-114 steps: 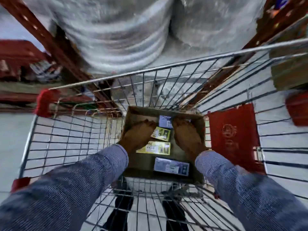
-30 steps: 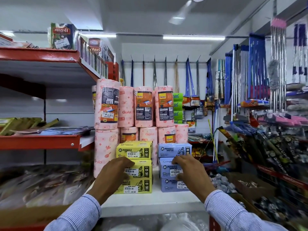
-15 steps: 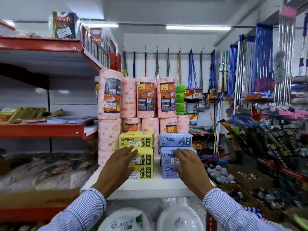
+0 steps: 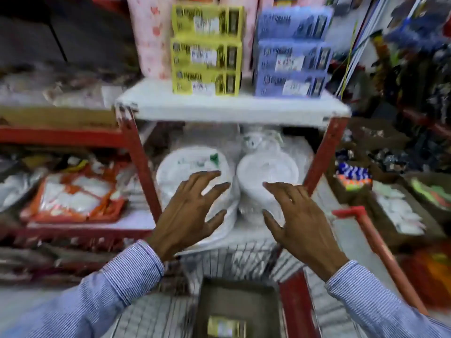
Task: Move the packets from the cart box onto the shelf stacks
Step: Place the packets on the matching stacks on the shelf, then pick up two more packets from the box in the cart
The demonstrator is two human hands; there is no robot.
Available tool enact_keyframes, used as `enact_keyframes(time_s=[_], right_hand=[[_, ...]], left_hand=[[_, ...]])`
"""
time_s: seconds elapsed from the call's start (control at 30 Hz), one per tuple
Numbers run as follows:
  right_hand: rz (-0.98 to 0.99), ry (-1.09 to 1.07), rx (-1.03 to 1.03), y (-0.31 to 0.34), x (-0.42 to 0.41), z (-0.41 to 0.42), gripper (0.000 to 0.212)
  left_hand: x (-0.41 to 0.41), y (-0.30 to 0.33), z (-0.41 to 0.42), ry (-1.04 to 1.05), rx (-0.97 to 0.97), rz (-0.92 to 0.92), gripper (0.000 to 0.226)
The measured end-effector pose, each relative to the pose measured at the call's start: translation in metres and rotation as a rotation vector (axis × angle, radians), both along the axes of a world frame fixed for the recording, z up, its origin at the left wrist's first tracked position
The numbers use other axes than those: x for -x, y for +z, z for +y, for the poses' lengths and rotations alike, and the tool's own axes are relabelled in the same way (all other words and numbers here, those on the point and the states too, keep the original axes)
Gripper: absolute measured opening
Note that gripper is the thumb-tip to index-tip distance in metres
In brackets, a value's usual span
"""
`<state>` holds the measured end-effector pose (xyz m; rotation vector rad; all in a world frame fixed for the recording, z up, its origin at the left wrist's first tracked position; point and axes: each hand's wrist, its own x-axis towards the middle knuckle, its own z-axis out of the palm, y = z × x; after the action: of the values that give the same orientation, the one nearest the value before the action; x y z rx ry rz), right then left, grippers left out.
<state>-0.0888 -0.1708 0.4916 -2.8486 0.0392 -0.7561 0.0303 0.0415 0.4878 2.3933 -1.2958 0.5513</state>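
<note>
A stack of three yellow packets [image 4: 207, 51] and a stack of three blue packets [image 4: 291, 52] stand side by side on the white shelf [image 4: 229, 107]. Both my hands hover empty below that shelf, fingers spread: my left hand [image 4: 192, 214] and my right hand [image 4: 299, 222]. They are above the wire cart [image 4: 240, 261]. The brown cardboard box [image 4: 238, 301] sits in the cart at the bottom of the view, with one yellow packet [image 4: 225, 326] showing inside it. The picture is motion-blurred.
Packs of white disposable plates [image 4: 192, 172] fill the lower shelf behind my hands, between red uprights [image 4: 139, 159]. Pink rolls [image 4: 150, 37] stand behind the stacks. Orange-and-white bags [image 4: 73, 198] lie at left, bins of goods at right. The cart's red handle [image 4: 373, 242] runs along the right.
My hands have left the two stacks and dropped below the shelf, empty. The view has tilted down, bringing the cart and its box into sight.
</note>
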Motion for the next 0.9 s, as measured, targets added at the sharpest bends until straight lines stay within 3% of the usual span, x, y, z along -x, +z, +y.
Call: enact_keyframes(time_s=[0.3,0.57,0.7,0.9], right_hand=[[0.608,-0.127,-0.178,-0.211,0.051,-0.002,0.042],[1.142,-0.06,-0.151,-0.372,0.07,0.017,0.043],[1.226,-0.001,-0.023,-0.424,0.073,0.03,0.034],[1.251,-0.001,-0.045,-0.47,0.075,0.037,0.014]], left_hand=[[0.063,-0.221,0.017,-0.004,-0.273,0.496,0.047],[0.087,-0.381,-0.002,0.018,-0.532,0.776,0.065],[0.084,-0.424,-0.016,-0.032,-0.701,0.816,0.066],[0.081,-0.459,-0.024,-0.095,-0.717,0.826,0.055]])
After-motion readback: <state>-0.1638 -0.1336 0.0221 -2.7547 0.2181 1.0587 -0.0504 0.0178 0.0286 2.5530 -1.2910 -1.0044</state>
